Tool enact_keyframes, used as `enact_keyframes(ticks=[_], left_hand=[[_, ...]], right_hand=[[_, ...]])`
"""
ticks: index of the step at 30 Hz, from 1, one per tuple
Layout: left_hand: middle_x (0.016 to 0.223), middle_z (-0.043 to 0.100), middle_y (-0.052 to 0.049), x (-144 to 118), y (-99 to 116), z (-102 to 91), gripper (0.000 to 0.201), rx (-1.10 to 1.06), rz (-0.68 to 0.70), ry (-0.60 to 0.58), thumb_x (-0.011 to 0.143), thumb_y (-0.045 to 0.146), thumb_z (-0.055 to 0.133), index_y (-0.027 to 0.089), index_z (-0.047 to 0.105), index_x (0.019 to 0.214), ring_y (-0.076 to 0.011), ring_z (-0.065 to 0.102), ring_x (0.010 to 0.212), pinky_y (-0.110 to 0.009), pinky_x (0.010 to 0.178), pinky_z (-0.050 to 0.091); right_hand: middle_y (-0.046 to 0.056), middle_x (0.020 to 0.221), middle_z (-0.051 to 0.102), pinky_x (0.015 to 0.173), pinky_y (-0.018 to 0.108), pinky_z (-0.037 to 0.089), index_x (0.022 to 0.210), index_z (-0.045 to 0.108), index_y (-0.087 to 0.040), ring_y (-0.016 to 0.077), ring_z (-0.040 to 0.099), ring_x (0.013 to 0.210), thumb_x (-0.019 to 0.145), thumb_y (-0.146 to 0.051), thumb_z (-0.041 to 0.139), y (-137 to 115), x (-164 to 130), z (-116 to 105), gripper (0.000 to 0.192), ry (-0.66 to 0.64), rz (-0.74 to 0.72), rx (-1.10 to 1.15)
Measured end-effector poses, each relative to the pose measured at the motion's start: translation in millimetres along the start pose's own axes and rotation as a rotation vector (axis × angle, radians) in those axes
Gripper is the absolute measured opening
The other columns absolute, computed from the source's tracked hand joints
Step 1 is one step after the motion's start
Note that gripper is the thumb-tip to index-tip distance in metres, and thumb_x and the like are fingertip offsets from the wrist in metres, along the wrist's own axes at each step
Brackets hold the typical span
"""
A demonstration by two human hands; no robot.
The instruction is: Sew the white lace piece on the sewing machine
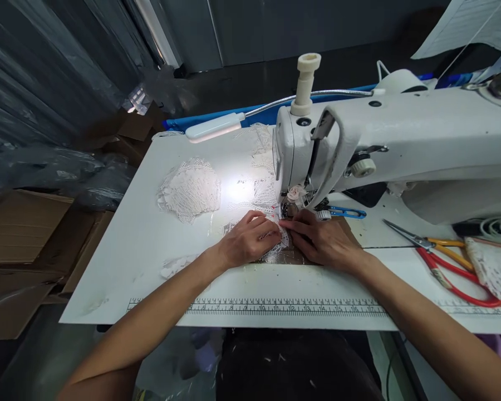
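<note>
Lace piece sits flat on the desk, right in front of the needle area of the sewing machine, near the middle of the desk. Both my hands are on it. Left hand lies palm down, fingers loosely curled, pressing the lace from the left. Right hand comes in from the right, fingertips pinched together on the lace edge, almost touching the left fingers. Can't tell whether the needle is down in the fabric; the machine head blocks that spot.

Left and a bit farther: a round pile of white lace, lit by the gooseneck lamp above it. More lace lies just left of the machine head. A small lace scrap lies near my left forearm.

Right of the needle: blue-handled snips. Farther right: red-and-yellow-handled scissors, with another lace strip beside them.

A printed ruler runs along the near edge of the desk. Cardboard boxes are on the floor to the left.
</note>
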State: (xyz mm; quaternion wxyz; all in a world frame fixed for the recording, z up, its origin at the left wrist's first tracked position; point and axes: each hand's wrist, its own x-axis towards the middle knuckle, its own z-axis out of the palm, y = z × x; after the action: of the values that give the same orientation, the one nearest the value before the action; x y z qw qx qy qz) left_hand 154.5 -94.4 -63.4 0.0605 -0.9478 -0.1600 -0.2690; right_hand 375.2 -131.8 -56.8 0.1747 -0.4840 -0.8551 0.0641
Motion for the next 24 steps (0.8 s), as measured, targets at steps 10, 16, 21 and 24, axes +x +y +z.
enact_keyframes(ticks=[10,16,21,24], left_hand=[[0.091,0.07,-0.003,-2,-3,5.8,0.012,-0.114,0.023,0.003,0.093,0.013,0.052,0.014,0.061,0.086,-0.0124,0.067,0.091,-0.043,0.106,0.047],[0.099,0.07,-0.008,-7,-5,10.0,0.007,-0.285,-0.045,0.09,0.091,0.012,0.056,0.011,0.063,0.094,-0.0136,0.068,0.097,-0.039,0.101,0.053],[0.102,0.069,-0.008,-6,-6,7.8,0.008,-0.257,-0.023,0.075,0.09,0.013,0.058,0.012,0.064,0.095,-0.015,0.067,0.099,-0.044,0.103,0.051],[0.098,0.069,-0.005,-5,-5,7.0,0.008,-0.219,-0.037,0.074,0.091,0.013,0.057,0.013,0.064,0.095,-0.0138,0.067,0.096,-0.044,0.102,0.051]], right_hand=[[0.013,0.109,0.064,0.061,0.031,0.047,0.131,0.057,-0.023,0.0207,0.061,0.077,0.095,-0.03,0.038,-2,-5,8,0.041,-0.018,0.048,0.106],[0.009,0.096,0.07,0.061,0.03,0.048,0.123,0.063,-0.02,0.0178,0.063,0.067,0.093,-0.029,0.044,-2,-9,1,0.037,0.045,0.209,0.34],[0.007,0.099,0.07,0.068,0.031,0.05,0.121,0.064,-0.022,0.0173,0.064,0.073,0.092,-0.023,0.045,-1,-10,4,0.034,0.077,0.176,0.414],[0.006,0.093,0.07,0.068,0.03,0.05,0.12,0.065,-0.022,0.0163,0.063,0.071,0.091,-0.022,0.046,-1,-10,5,0.034,0.09,0.172,0.394]])
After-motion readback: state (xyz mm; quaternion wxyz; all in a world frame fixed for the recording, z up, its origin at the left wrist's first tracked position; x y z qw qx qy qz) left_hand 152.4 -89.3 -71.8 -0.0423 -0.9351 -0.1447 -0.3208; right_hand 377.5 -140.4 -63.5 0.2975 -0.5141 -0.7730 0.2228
